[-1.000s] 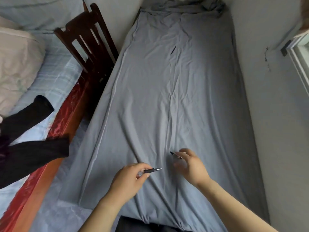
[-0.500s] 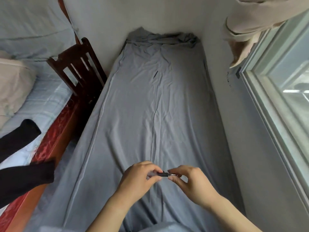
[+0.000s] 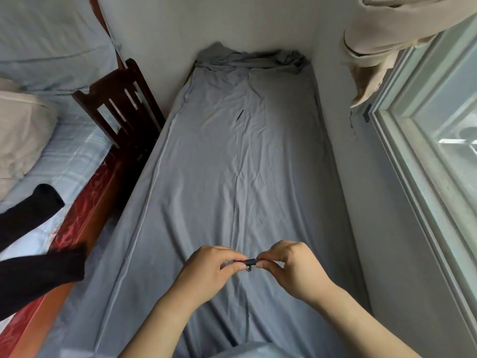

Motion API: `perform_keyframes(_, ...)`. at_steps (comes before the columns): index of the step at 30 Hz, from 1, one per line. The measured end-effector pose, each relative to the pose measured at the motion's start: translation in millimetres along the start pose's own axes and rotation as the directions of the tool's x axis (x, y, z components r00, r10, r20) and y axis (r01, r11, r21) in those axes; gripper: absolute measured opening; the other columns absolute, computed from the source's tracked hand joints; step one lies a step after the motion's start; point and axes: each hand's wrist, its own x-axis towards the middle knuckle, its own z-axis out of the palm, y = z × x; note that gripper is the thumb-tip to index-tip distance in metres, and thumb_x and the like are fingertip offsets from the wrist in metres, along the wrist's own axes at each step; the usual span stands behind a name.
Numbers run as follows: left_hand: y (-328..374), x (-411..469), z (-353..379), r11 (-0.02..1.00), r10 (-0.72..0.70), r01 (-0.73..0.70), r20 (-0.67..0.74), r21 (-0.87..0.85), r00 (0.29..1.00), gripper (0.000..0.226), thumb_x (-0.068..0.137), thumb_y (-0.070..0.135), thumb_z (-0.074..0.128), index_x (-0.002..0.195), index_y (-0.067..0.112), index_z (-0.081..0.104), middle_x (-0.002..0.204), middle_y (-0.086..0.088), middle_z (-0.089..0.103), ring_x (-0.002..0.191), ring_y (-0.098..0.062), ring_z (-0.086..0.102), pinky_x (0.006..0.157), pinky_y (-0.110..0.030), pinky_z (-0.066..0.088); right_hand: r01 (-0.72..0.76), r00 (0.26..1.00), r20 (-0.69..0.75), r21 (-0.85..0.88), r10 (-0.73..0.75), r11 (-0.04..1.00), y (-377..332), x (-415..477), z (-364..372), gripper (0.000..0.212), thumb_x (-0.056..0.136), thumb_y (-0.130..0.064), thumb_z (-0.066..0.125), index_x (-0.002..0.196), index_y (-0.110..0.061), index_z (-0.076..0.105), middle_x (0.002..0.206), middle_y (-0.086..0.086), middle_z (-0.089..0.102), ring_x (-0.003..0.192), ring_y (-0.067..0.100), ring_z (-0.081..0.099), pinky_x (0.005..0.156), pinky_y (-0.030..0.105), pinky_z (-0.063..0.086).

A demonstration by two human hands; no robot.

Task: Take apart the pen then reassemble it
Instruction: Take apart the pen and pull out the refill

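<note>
A dark pen [image 3: 246, 262] lies level between my two hands, just above the grey bedsheet [image 3: 245, 177] near its front end. My left hand [image 3: 209, 270] pinches the pen's left end with thumb and fingers. My right hand [image 3: 291, 267] pinches its right end, where a small metal part shows. Only a short dark middle section of the pen is visible; both ends are hidden by my fingers. A small dark slim piece [image 3: 240, 115] lies far up the sheet.
A dark wooden chair [image 3: 121, 104] stands left of the mattress. A second bed with a pillow [image 3: 20, 133] and black garments [image 3: 33, 267] is on the left. A wall and window frame [image 3: 423, 164] run along the right, with a beige cloth [image 3: 382, 34] hanging above.
A second ago my hands were apart, each with a separate pen part. They have come together and both now grip one pen. The view has tilted upward.
</note>
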Motion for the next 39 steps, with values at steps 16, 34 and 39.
perform_keyframes(16,9.1,-7.4,-2.0,0.99,0.052,-0.045,-0.049,0.13,0.997,0.014,0.084,0.037,0.062,0.097,0.036,0.067,0.09,0.016,0.068,0.081,-0.002,0.058,0.071,-0.026,0.049,-0.039,0.977,0.209,-0.011,0.04,0.999,-2.0,4.3,-9.0,0.017,0.091,-0.035,0.052,0.1,-0.031,0.066,0.091,-0.012,0.067,0.072,0.005,0.053,0.069,0.029,0.049)
perform_keyframes(34,0.2,-14.2,10.2,0.993,0.011,0.004,-0.124,0.121,0.992,0.018,0.083,0.041,0.061,0.101,0.041,0.059,0.091,0.015,0.067,0.08,-0.003,0.058,0.069,-0.024,0.048,-0.06,0.996,0.067,0.016,0.059,0.998,3.1,2.9,-0.4,0.036,0.074,-0.043,0.072,0.107,-0.038,0.061,0.091,-0.021,0.065,0.084,0.0,0.057,0.076,0.016,0.043)
perform_keyframes(39,0.2,-14.5,0.6,0.991,0.029,-0.009,-0.147,0.135,0.989,0.018,0.081,0.041,0.063,0.099,0.04,0.062,0.091,0.017,0.067,0.081,-0.001,0.062,0.071,-0.029,0.052,-0.093,0.994,0.058,0.092,0.088,0.991,3.9,3.2,-0.2,0.035,0.079,-0.062,0.049,0.093,-0.034,0.064,0.093,-0.02,0.065,0.088,-0.003,0.058,0.08,0.022,0.048)
